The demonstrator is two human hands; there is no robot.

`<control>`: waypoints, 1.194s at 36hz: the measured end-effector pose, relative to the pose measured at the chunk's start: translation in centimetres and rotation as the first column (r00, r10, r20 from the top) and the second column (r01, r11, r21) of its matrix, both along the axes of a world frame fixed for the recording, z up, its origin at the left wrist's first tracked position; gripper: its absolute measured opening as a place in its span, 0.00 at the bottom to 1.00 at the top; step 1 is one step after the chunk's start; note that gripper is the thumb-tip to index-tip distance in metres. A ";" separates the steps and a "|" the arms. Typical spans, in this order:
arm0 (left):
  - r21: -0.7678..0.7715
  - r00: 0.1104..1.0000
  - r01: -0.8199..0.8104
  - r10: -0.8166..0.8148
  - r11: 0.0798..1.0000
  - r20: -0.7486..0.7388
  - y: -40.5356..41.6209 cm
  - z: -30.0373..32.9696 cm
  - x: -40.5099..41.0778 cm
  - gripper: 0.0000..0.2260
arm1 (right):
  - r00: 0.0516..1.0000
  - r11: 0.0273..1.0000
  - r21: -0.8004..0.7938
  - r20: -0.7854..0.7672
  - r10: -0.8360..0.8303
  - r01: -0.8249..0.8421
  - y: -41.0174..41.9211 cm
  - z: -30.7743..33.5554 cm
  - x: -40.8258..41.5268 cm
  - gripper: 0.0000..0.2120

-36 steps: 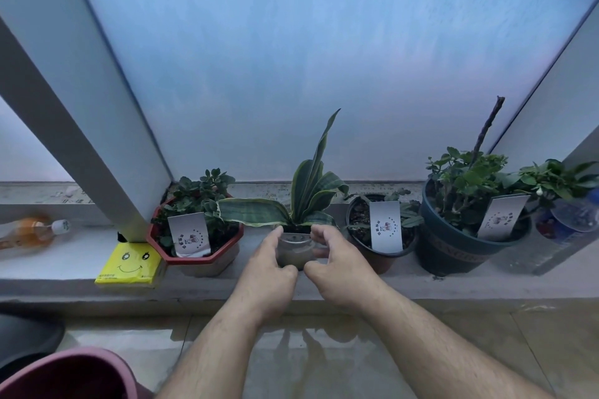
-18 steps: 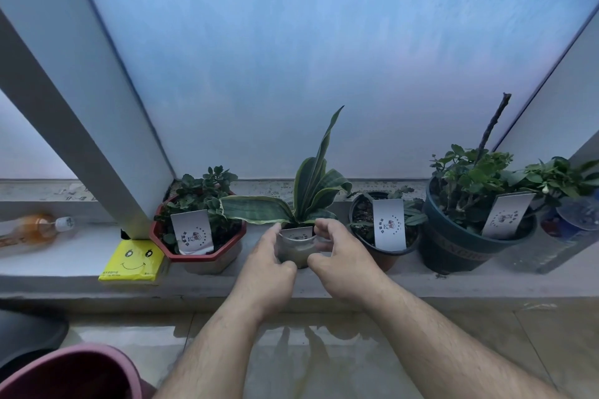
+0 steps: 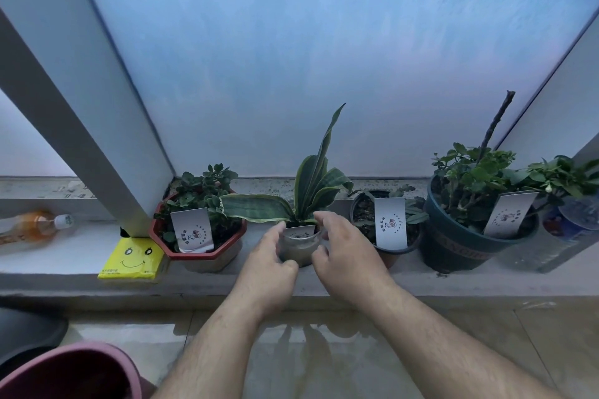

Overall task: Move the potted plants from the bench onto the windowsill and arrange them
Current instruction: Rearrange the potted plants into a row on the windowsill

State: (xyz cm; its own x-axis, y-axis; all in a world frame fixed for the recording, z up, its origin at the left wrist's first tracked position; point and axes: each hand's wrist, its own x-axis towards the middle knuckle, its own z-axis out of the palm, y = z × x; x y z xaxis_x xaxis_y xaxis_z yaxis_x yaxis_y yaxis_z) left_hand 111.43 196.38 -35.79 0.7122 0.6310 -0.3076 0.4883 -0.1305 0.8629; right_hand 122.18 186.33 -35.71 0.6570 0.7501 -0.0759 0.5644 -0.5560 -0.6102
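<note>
Both hands on the small grey pot [image 3: 299, 249] with the snake plant: left hand [image 3: 270, 264] at its 9 o'clock, right hand [image 3: 345, 256] at 3, fingers curled round it. It sits on the windowsill [image 3: 81, 256], red pot [image 3: 197, 236] at 9, dark pot [image 3: 385, 230] at 3.

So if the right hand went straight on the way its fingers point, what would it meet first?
Probably the snake plant's small grey pot: the right hand has its fingers curled around it, seemingly touching already.
</note>
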 end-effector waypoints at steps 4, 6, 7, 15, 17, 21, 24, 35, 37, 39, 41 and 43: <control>0.018 0.999 0.044 -0.044 0.999 -0.004 0.0 0.0 -0.1 0.32 | 0.999 1.000 0.004 -0.027 -0.028 0.028 0.2 0.2 0.2 0.26; -0.003 0.998 0.061 -0.061 0.998 0.000 0.0 -0.3 -0.1 0.32 | 0.998 0.999 0.009 -0.046 -0.036 0.036 0.1 0.2 0.1 0.26; -0.015 0.998 0.057 -0.057 0.998 0.003 0.1 -0.4 -0.1 0.33 | 0.998 0.999 0.011 -0.051 -0.037 0.037 0.1 0.3 0.1 0.26; 0.004 1.000 0.017 -0.017 1.000 -0.024 0.2 0.2 -0.2 0.33 | 0.995 0.997 0.041 -0.082 -0.058 0.062 -0.1 0.3 0.2 0.25; 0.007 1.000 0.017 -0.017 1.000 -0.021 0.1 0.2 -0.3 0.33 | 0.995 0.997 0.038 -0.085 -0.057 0.061 -0.1 0.4 0.2 0.25; 0.013 0.999 0.015 -0.015 1.000 -0.031 0.3 0.0 -0.4 0.33 | 0.994 0.998 0.032 -0.097 -0.055 0.058 -0.2 0.5 0.1 0.25; 0.016 0.999 0.002 -0.002 1.000 -0.034 0.4 0.0 -0.4 0.32 | 0.993 0.997 0.037 -0.100 -0.068 0.072 -0.2 0.3 0.1 0.24; 0.028 0.999 -0.004 0.005 1.000 -0.033 0.1 -0.1 -0.2 0.32 | 0.915 0.946 0.070 -0.286 -0.286 0.318 0.0 -1.2 -0.4 0.15; 0.033 0.999 -0.009 0.010 0.999 -0.032 0.1 0.0 -0.2 0.32 | 0.914 0.945 0.070 -0.288 -0.287 0.319 0.0 -1.1 -0.5 0.16; 0.037 0.999 -0.016 0.017 0.999 -0.029 0.1 0.0 -0.1 0.32 | 0.930 0.954 0.065 -0.252 -0.267 0.292 -0.1 -1.0 -0.4 0.18; 0.037 1.000 -0.021 0.022 0.999 -0.018 0.0 0.1 0.0 0.31 | 0.956 0.971 0.064 -0.205 -0.211 0.229 0.0 -0.9 -0.3 0.20; 0.031 1.000 -0.025 0.025 0.999 -0.007 -0.1 0.3 0.1 0.31 | 0.975 0.984 0.066 -0.163 -0.150 0.163 0.1 -0.7 -0.1 0.23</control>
